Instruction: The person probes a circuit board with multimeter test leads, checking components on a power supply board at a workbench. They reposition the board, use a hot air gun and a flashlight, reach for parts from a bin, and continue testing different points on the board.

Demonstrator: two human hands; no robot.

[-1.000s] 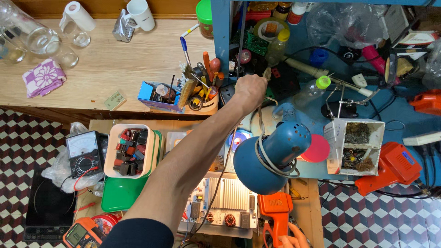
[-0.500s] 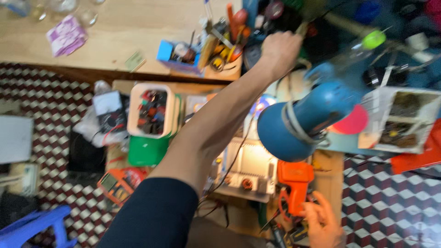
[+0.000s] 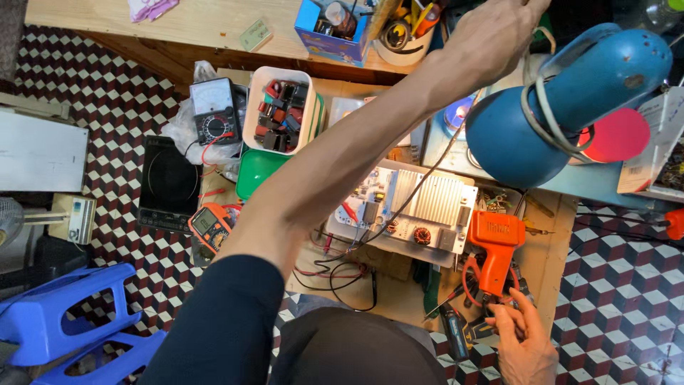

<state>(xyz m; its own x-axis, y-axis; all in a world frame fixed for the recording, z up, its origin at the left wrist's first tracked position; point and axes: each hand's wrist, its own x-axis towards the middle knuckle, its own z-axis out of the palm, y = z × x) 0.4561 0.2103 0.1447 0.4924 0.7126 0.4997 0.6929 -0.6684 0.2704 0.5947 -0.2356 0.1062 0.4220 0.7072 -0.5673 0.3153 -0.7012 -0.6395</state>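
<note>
My left arm stretches up across the bench, and my left hand (image 3: 499,32) reaches the top edge of the view beside a tool holder (image 3: 399,36). Its fingertips are cut off, next to a beige cord (image 3: 531,60); a thin dark wire (image 3: 434,167) runs down from it toward a circuit board with a finned heat sink (image 3: 427,203). My right hand (image 3: 526,341) is at the bottom right, fingers curled at the foot of an orange soldering gun (image 3: 493,246) that lies on the wooden bench (image 3: 552,246).
A blue desk lamp (image 3: 563,103) hangs over the bench at the right. A white tub of parts (image 3: 279,107), a green tub (image 3: 258,171), an analog meter (image 3: 210,110), an orange multimeter (image 3: 210,224), a black cooktop (image 3: 167,182) and blue stools (image 3: 64,314) surround the checkered floor.
The view has dropped lower and closer to the bench. My left arm stays stretched up toward the shelf. My right hand has come into view by the orange soldering gun.
</note>
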